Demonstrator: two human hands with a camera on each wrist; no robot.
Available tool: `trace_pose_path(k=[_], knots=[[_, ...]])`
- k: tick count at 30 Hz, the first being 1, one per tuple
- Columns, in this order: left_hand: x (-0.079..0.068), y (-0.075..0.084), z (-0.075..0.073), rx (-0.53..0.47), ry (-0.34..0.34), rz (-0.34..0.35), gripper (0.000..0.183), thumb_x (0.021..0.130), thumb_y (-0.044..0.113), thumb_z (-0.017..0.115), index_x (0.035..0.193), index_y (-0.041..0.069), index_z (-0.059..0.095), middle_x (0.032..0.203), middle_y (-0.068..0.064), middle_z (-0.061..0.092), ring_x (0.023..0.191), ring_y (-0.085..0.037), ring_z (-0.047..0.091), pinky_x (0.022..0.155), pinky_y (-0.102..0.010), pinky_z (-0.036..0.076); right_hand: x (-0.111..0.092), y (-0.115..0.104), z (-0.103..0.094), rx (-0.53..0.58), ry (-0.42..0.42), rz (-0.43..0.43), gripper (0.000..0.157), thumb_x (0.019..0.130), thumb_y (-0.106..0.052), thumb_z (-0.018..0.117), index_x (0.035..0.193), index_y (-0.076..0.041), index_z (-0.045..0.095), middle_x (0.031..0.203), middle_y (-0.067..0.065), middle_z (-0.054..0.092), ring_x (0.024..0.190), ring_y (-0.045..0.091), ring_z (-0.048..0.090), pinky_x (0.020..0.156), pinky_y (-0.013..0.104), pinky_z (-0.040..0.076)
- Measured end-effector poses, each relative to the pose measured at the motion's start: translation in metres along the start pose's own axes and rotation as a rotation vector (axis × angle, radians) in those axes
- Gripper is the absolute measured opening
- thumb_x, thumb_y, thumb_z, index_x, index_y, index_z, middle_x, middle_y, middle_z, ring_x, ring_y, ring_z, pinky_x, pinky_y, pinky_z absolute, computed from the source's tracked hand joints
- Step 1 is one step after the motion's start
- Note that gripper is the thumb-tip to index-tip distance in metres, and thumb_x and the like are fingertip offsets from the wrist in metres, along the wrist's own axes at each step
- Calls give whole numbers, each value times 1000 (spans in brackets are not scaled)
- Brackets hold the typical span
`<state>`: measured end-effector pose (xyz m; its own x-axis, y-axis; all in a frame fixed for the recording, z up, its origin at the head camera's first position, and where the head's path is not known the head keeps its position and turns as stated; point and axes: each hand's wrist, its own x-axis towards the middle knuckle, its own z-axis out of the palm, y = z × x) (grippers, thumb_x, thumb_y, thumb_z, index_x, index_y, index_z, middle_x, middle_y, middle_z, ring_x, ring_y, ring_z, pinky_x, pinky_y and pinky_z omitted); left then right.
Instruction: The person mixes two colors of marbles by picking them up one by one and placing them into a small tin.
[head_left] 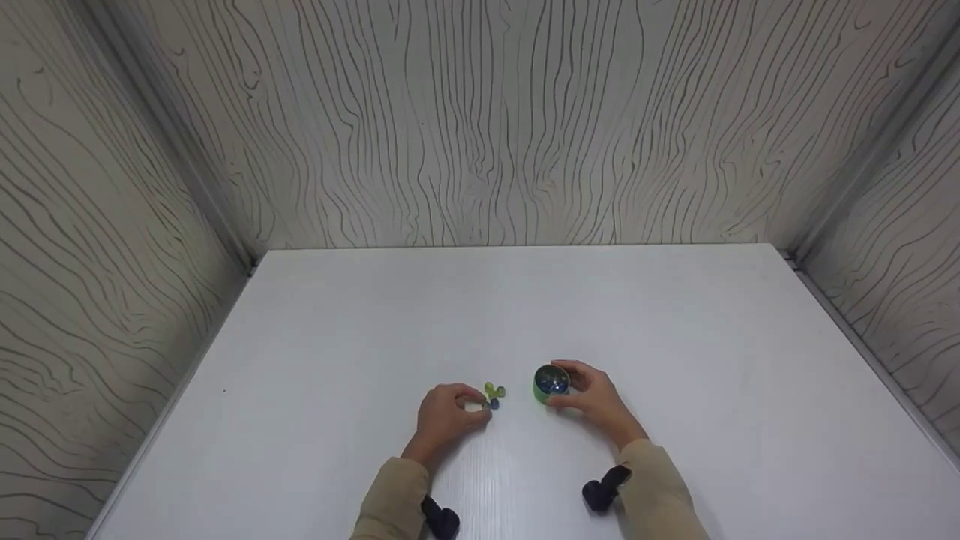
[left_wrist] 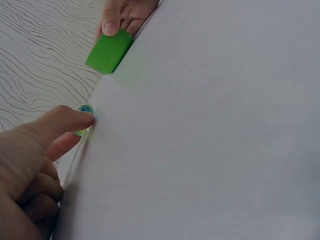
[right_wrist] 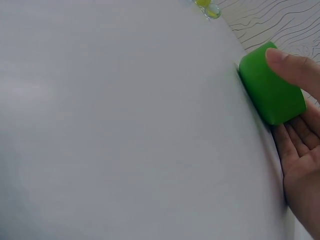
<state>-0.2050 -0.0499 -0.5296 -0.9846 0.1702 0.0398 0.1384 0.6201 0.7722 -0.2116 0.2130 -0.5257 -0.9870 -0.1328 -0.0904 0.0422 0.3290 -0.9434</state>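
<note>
Several small glass marbles [head_left: 500, 391], yellow-green and blue, lie close together on the white table. My left hand [head_left: 445, 415] is right beside them, its thumb and index finger pinching a marble at the near side of the group. In the left wrist view the thumb partly covers the clear blue and yellow marbles [left_wrist: 85, 107]. My right hand [head_left: 596, 397] grips a small round green cup [right_wrist: 270, 85], thumb on the near side and fingers round the far side. From above, the cup's mouth faces up and its inside looks dark blue and shiny.
The white tabletop [head_left: 360, 322] spreads all round the hands. Wood-grain panels [head_left: 480, 127] stand behind it and at both sides. A dark wrist device [head_left: 600, 495] sits at each beige sleeve [head_left: 656, 480].
</note>
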Motion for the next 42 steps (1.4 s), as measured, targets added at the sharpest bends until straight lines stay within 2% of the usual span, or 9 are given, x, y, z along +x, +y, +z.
trace_pose_path(k=[4,11,23,29,34,38,42], knots=[[0,0,1,8,5,-8,17,72,20,75,87,12,76,62,9,50,57,-5,38,57,-19,31,1,1,1,6,3,5,69,74,-14,81,134,-1,52,141,22,51,135,38,46,113,46,35],[-2,0,1,0,-1,-13,15,73,19,74,86,11,76,60,9,44,56,-6,37,56,-20,30,-1,3,2,0,11,-8,68,72,-13,82,133,-1,53,139,23,52,134,40,47,111,46,36],[-2,-1,0,-20,5,9,15,73,20,76,86,10,76,72,0,64,58,-5,38,58,-19,32,-1,2,1,15,3,0,67,74,-12,81,133,-1,53,140,22,51,134,38,48,112,46,37],[-2,-2,-1,-44,15,37,15,74,19,76,85,10,75,83,-5,72,62,-4,43,62,-20,37,-2,0,1,45,-9,7,67,75,-12,80,135,-2,51,141,21,51,135,38,47,113,46,35],[-2,-3,0,-53,28,33,15,74,21,77,85,10,75,90,-5,74,67,-5,48,68,-23,43,-2,-2,0,50,-11,11,67,75,-12,79,135,-2,51,142,21,50,135,37,46,114,46,34],[0,-3,-1,-100,33,39,15,76,20,77,87,9,75,87,-7,73,62,-3,44,64,-20,41,-2,-2,0,40,-4,18,67,75,-11,80,135,-3,51,141,21,51,134,38,48,113,46,36],[2,-1,-1,-148,27,10,14,77,17,76,88,9,75,88,-7,72,64,-6,44,65,-22,40,-2,-2,0,26,3,13,66,75,-11,80,134,-3,52,141,22,51,133,38,49,112,47,37]])
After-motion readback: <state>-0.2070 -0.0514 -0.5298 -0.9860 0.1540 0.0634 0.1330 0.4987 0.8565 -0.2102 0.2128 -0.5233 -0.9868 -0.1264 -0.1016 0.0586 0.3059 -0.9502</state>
